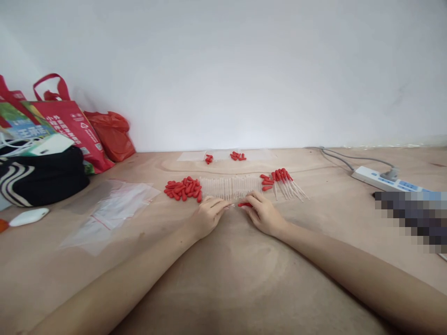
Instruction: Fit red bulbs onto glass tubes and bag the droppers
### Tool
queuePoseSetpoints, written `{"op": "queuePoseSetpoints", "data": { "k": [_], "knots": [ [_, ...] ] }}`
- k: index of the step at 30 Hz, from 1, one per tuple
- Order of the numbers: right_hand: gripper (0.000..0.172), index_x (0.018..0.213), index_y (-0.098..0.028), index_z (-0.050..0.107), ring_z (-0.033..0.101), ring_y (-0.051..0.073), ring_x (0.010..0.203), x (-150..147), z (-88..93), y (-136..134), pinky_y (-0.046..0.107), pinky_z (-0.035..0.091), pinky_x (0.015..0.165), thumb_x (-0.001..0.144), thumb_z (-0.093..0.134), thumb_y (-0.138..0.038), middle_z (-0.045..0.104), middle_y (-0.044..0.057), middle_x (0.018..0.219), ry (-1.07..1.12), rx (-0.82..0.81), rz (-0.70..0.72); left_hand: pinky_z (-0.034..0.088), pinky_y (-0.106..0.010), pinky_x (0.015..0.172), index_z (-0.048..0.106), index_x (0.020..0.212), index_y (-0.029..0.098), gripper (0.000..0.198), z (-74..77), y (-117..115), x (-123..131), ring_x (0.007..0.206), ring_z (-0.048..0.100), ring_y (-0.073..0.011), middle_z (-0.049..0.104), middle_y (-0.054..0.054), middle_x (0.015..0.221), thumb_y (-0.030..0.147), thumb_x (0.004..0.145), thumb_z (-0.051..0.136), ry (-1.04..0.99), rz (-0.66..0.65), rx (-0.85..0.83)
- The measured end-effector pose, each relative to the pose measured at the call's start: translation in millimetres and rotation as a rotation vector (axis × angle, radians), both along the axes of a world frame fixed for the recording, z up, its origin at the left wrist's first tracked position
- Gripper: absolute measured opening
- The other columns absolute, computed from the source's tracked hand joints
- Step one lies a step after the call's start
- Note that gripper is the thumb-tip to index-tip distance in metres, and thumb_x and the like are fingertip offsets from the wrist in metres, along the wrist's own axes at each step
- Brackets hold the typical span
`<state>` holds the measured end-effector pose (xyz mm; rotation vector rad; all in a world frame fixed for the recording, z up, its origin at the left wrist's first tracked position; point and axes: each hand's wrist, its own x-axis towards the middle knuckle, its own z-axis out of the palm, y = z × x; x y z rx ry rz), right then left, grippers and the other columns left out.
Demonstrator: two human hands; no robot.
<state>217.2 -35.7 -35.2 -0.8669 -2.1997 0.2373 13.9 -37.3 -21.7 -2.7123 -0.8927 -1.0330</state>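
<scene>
My left hand [208,215] is closed in a pinch on a thin clear dropper tube [230,205], whose tip points right. Facing it, my right hand [264,215] pinches a red rubber bulb [245,204], its open end toward the tube with a small gap between. Just beyond both hands lies a row of clear dropper tubes [230,186], side by side. At its left end is a pile of loose red bulbs [183,188]. Several more red bulbs [267,182] lie at its right end, beside a fan of droppers [284,181] with bulbs on.
Clear zip bags [115,209] lie on the left, near a black pouch [44,177], a white case [30,217] and red shopping bags [73,121]. Small bulb groups [238,156] sit by the wall. A power strip [387,179] and a pixelated dark object [412,214] are at right.
</scene>
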Motion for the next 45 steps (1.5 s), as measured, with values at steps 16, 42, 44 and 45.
{"op": "queuePoseSetpoints", "data": {
  "k": [16, 42, 44, 45],
  "knots": [
    [0.014, 0.093, -0.018, 0.052, 0.051, 0.015, 0.081, -1.7, 5.1, -2.8, 0.029, 0.045, 0.071, 0.082, 0.044, -0.016, 0.052, 0.007, 0.086, 0.039, -0.058, 0.12, 0.041, -0.029, 0.071, 0.057, 0.084, 0.017, 0.016, 1.2, -1.0, 1.1, 0.066, 0.06, -0.0122, 0.067, -0.003, 0.076, 0.021, 0.086, 0.042, -0.016, -0.007, -0.005],
    [0.016, 0.083, -0.017, 0.056, 0.053, 0.015, 0.07, -0.4, 2.3, -1.0, 0.028, 0.041, 0.066, 0.084, 0.044, -0.028, 0.061, 0.005, 0.074, -0.048, 0.134, 0.154, 0.036, -0.028, 0.065, 0.057, 0.085, 0.015, 0.019, -2.2, -4.3, 5.5, 0.06, 0.055, -0.0117, 0.062, -0.003, 0.066, 0.013, 0.084, 0.038, 0.061, -0.068, 0.05],
    [0.017, 0.083, -0.017, 0.056, 0.053, 0.015, 0.07, -1.3, 2.7, -0.9, 0.028, 0.039, 0.066, 0.083, 0.045, -0.029, 0.061, 0.005, 0.074, -0.08, 0.144, 0.147, 0.036, -0.028, 0.065, 0.057, 0.084, 0.015, 0.02, -1.9, -5.0, 6.1, 0.06, 0.055, -0.0118, 0.062, -0.003, 0.066, 0.013, 0.084, 0.037, 0.072, -0.071, 0.041],
    [0.017, 0.082, -0.017, 0.056, 0.053, 0.015, 0.069, -2.0, 3.4, -1.0, 0.028, 0.037, 0.065, 0.083, 0.045, -0.029, 0.061, 0.005, 0.074, -0.099, 0.149, 0.138, 0.036, -0.028, 0.065, 0.057, 0.083, 0.015, 0.021, -1.8, -5.3, 6.7, 0.06, 0.055, -0.0119, 0.062, -0.003, 0.067, 0.012, 0.084, 0.036, 0.074, -0.073, 0.043]
  ]
}}
